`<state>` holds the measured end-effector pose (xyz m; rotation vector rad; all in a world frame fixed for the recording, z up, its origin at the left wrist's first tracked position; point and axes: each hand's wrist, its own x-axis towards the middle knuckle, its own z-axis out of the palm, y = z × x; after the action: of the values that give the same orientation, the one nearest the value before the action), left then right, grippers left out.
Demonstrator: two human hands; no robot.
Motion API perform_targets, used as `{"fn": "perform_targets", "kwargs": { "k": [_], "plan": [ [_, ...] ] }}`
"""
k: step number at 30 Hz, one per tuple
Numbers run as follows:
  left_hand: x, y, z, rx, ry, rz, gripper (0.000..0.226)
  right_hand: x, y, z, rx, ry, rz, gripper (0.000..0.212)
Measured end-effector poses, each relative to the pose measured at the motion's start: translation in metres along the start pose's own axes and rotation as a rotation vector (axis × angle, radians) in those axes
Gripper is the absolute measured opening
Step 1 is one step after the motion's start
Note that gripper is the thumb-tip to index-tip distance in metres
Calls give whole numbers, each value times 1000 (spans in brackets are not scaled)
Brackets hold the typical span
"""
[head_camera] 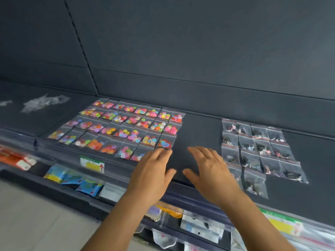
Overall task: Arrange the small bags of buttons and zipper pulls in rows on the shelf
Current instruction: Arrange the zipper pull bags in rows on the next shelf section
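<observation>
Button bags (126,127): about thirty-six, five rows, left.
Zipper-pull bags (257,151): about eighteen, right.
Left hand (152,171), right hand (210,169): both spread, empty, between them.

Soft, even light without hard shadows; motion blur smears the whole view (worst at the lower left), and wide-angle bending curves the edges.

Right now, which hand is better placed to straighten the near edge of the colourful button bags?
The left hand: its fingertips already touch the button bags, while the right hand lies nearer the dark bags.

Both hands, left (152,171) and right (210,169), reach forward flat, fingers spread.
</observation>
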<state>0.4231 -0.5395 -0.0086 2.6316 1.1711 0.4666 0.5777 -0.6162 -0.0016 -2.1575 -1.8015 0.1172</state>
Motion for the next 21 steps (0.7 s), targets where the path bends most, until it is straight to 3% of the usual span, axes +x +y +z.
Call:
{"fn": "perform_targets", "kwargs": {
  "k": [21],
  "plan": [
    [-80, -326, -139, 67, 141, -279, 57, 150, -331, 124, 81, -112, -261, 62]
  ]
}}
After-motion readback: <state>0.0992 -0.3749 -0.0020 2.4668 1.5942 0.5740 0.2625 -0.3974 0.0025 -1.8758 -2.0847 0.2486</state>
